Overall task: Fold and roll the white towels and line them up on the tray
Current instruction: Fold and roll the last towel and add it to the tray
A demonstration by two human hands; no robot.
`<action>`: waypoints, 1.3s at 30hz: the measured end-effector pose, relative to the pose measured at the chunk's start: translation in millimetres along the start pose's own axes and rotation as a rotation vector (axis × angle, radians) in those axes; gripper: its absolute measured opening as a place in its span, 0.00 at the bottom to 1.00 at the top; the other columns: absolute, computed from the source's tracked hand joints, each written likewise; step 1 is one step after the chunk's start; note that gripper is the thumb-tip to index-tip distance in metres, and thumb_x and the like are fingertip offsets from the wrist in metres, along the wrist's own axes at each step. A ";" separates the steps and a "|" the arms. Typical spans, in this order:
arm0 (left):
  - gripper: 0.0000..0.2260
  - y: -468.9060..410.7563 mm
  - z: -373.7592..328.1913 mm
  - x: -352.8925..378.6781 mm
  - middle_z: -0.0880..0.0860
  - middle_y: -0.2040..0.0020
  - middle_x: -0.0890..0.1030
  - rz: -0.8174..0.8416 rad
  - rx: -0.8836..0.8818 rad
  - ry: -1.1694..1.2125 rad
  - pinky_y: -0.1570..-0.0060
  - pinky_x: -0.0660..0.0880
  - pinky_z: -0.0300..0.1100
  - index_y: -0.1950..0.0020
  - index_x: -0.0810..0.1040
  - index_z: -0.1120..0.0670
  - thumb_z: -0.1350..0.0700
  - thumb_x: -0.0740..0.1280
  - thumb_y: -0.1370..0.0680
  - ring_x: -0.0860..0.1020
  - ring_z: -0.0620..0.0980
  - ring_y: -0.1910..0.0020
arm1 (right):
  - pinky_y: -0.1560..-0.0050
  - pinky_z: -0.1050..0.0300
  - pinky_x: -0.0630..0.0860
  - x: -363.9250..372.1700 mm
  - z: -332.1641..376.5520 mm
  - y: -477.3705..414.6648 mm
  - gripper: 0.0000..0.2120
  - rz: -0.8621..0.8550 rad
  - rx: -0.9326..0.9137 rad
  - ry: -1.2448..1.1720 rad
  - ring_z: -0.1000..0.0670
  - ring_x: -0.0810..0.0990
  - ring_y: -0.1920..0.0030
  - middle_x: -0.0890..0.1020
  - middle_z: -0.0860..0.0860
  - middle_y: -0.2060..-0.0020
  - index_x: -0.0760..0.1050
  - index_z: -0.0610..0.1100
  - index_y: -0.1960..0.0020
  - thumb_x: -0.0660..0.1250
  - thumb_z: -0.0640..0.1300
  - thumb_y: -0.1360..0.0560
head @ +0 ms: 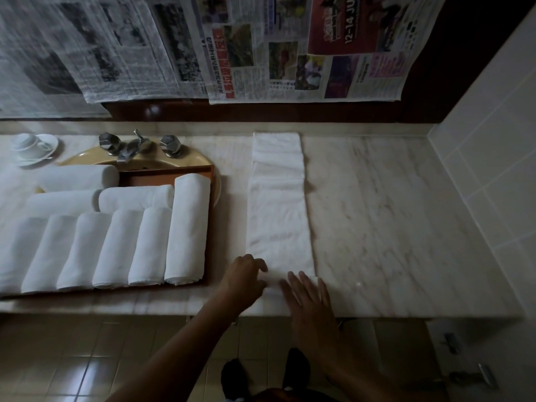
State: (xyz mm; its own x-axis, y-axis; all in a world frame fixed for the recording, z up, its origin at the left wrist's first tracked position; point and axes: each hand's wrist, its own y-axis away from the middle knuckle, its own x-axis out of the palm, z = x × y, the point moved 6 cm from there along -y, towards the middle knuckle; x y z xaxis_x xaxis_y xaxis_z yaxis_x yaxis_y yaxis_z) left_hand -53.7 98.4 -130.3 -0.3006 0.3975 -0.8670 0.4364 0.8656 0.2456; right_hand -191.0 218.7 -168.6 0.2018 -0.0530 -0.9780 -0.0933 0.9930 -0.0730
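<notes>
1. The marble counter [391,227] carries everything.
2. At its left, the tray [162,173] holds rolled towels [116,248] in rows.
3. Right of the tray, a folded towel [280,213] lies flat as a long strip.
4. The right hand [307,297] lies spread flat on the strip's near end.
5. The left hand [246,275], fingers curled, pinches its near left edge.

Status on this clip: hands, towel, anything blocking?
Left hand curled on near end of folded towel, right hand flat on it. Rolled towels on tray. Nothing blocking.

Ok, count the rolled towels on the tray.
9 rolled towels: six side by side along the near edge of the tray, three crosswise behind them. More may lie past the picture's left edge.
</notes>
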 end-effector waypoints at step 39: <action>0.16 31.3 23.3 22.5 0.47 0.38 0.75 0.091 0.146 0.141 0.43 0.75 0.43 0.29 0.77 0.48 0.49 0.63 0.15 0.75 0.46 0.43 | 0.33 0.42 0.73 -35.2 -0.7 -2.0 0.41 0.160 0.076 -0.084 0.40 0.73 0.31 0.74 0.45 0.29 0.66 0.46 0.22 0.75 0.39 0.34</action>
State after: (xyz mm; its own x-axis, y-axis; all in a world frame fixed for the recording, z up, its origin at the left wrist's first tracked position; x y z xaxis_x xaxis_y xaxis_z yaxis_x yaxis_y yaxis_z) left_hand -27.0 127.4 -152.2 -0.3658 0.5197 -0.7721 0.5821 0.7750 0.2459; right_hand -198.6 218.5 -134.1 0.2715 0.1123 -0.9559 -0.0575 0.9933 0.1003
